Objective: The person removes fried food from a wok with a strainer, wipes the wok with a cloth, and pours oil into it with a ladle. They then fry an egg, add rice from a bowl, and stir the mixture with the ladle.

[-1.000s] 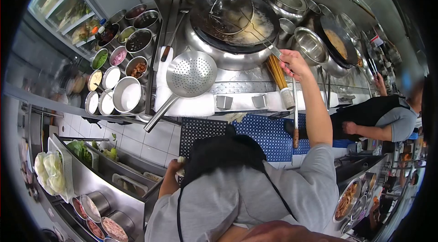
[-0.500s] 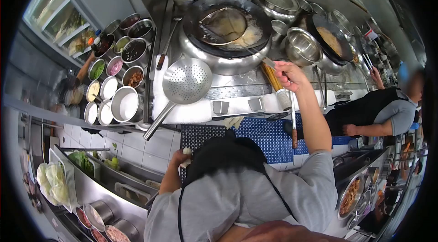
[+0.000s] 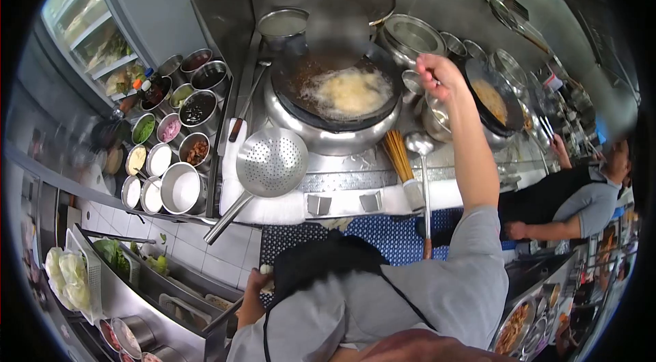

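My right hand (image 3: 441, 77) is raised right of the large black wok (image 3: 290, 99), its fingers curled. Whether anything is in them is hidden. Pale yellow food (image 3: 350, 92) bubbles in oil in the wok. Behind it, a round wire strainer (image 3: 372, 3) is tilted, its handle not visible. A grey blur covers part of the wok's back. Low at my left side, my left hand (image 3: 256, 282) is closed on a small white cloth (image 3: 266, 270). A perforated skimmer (image 3: 272, 160) lies in front of the wok, and a ladle (image 3: 422, 157) rests to the right.
Metal containers of ingredients (image 3: 198, 109) stand on the left. A bundle of thin sticks (image 3: 396, 154) leans at the stove front. A second wok (image 3: 488, 102) holds food on the right. Beside it stands another person (image 3: 567, 198) in a dark apron. A blue mat (image 3: 389, 242) covers the floor.
My right hand has moved up and away from the wok's edge. The wire strainer has gone from inside the wok to behind it, uncovering the bubbling food. The view has tilted upward.
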The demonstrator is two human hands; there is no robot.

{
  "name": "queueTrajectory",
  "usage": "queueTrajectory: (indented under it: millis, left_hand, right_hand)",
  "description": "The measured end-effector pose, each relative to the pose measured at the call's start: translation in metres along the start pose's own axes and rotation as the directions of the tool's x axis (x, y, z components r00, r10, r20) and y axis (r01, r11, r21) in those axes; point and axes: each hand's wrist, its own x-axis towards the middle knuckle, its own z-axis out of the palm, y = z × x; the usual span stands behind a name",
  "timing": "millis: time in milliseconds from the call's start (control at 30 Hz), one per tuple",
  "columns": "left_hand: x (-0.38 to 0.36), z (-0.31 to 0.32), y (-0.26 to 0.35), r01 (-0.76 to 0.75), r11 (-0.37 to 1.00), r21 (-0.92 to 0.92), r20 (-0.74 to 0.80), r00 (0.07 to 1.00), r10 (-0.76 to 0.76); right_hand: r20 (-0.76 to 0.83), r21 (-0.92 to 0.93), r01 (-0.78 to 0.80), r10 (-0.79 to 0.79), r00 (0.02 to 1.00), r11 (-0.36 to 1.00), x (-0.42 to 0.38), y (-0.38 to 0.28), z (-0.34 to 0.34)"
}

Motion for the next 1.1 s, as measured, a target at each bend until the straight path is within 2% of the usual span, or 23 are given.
queueTrajectory:
  millis: [33,67,133,200,233,267,333,367,433,467,533,567,600,633,667,700,733,767,800,867,900,1000,1100]
  left_hand:
    - [-0.014,-0.006,0.01,0.013,1.0,-0.028,-0.006,1.0,-0.013]
    - [-0.026,-0.008,0.02,0.029,0.998,-0.06,-0.013,0.999,-0.03]
    - [-0.048,-0.013,0.037,0.069,0.989,-0.129,0.034,0.997,-0.065]
    - [-0.061,-0.014,0.051,0.106,0.975,-0.196,0.14,0.987,-0.079]
    - [-0.002,0.058,-0.033,-0.122,0.993,0.006,0.112,0.986,0.12]
    - [-0.048,0.027,0.019,-0.032,0.997,-0.072,0.051,0.998,0.036]
    - [-0.034,0.062,-0.006,0.062,0.997,0.054,0.039,0.997,-0.064]
    - [-0.041,0.061,0.0,0.026,1.0,-0.009,0.029,0.999,-0.026]
    - [-0.065,0.056,0.0,-0.048,0.992,-0.117,0.014,0.999,0.05]
    - [-0.064,0.055,0.003,-0.095,0.989,-0.111,-0.029,0.995,0.092]
    - [-0.071,0.052,0.003,-0.18,0.98,-0.081,-0.091,0.981,0.173]
    - [-0.075,0.05,0.009,0.133,0.933,-0.336,0.034,0.991,-0.129]
    - [-0.077,0.044,0.013,0.146,0.91,-0.387,0.069,0.989,-0.13]
    - [-0.077,0.042,0.019,0.214,0.921,-0.326,0.057,0.977,-0.207]
    - [-0.091,0.008,0.058,0.286,0.939,-0.192,0.148,0.954,-0.261]
    - [-0.076,0.016,0.047,0.267,0.96,-0.084,0.177,0.952,-0.249]
    - [-0.062,0.03,0.031,0.19,0.981,-0.041,0.091,0.978,-0.186]
    - [-0.023,0.068,-0.017,0.047,0.996,0.076,0.104,0.993,-0.055]
    - [-0.02,0.059,-0.009,0.039,0.997,0.059,0.098,0.994,-0.045]
    - [-0.014,0.037,0.008,0.023,0.999,0.026,0.085,0.996,-0.025]
    - [-0.028,0.008,0.04,0.072,0.997,-0.026,0.073,0.995,-0.069]
    - [-0.027,-0.036,0.065,-0.042,0.998,-0.041,0.107,0.993,0.046]
    - [-0.003,-0.042,0.052,-0.165,0.986,-0.02,0.089,0.982,0.166]
  right_hand:
    - [-0.037,-0.1,0.077,-0.081,0.996,0.992,0.018,-0.017,0.005]
    - [-0.144,-0.124,0.154,-0.171,0.975,0.98,0.038,-0.03,0.015]
    - [-0.163,-0.189,0.297,-0.328,0.93,0.936,0.079,-0.052,0.033]
    - [-0.104,-0.414,0.316,-0.39,0.915,0.854,0.147,-0.077,0.026]
    - [-0.072,-0.515,0.325,-0.418,0.905,0.793,0.174,-0.084,0.025]
    - [-0.078,-0.714,0.347,-0.562,0.823,0.608,0.194,-0.088,0.032]
    - [0.026,-0.959,0.241,-0.8,0.6,0.15,0.226,-0.094,0.049]
    - [0.015,-0.979,0.169,-0.79,0.613,0.112,0.244,-0.094,0.053]
    - [0.13,-0.991,0.093,-0.721,0.681,-0.091,0.255,-0.09,0.059]
    - [0.172,-0.98,0.053,-0.676,0.717,-0.192,0.257,-0.088,0.059]
    - [0.115,-0.993,0.06,-0.706,0.698,-0.103,0.256,-0.087,0.065]
    - [0.08,-0.997,0.053,-0.714,0.695,-0.061,0.252,-0.08,0.064]
    - [0.092,-0.995,0.098,-0.759,0.644,-0.038,0.246,-0.069,0.059]
    - [0.099,-0.99,0.14,-0.801,0.591,-0.02,0.239,-0.056,0.054]
    - [0.104,-0.983,0.181,-0.841,0.532,-0.007,0.23,-0.044,0.049]
    - [0.029,-0.954,0.249,-0.773,0.634,0.168,0.21,-0.028,0.045]
    - [-0.029,-0.893,0.29,-0.686,0.727,0.345,0.175,-0.006,0.042]
    - [-0.067,-0.802,0.305,-0.586,0.808,0.513,0.138,0.014,0.041]
    - [-0.102,-0.63,0.327,-0.492,0.865,0.705,0.107,0.034,0.041]
    - [-0.114,-0.514,0.256,-0.362,0.925,0.818,0.057,0.061,0.031]
    - [-0.14,-0.511,0.162,-0.268,0.953,0.844,0.028,0.067,0.033]
    - [-0.179,-0.608,0.145,-0.314,0.932,0.78,-0.01,0.124,0.01]
    - [-0.231,-0.811,0.036,-0.377,0.897,0.584,-0.049,0.148,-0.001]
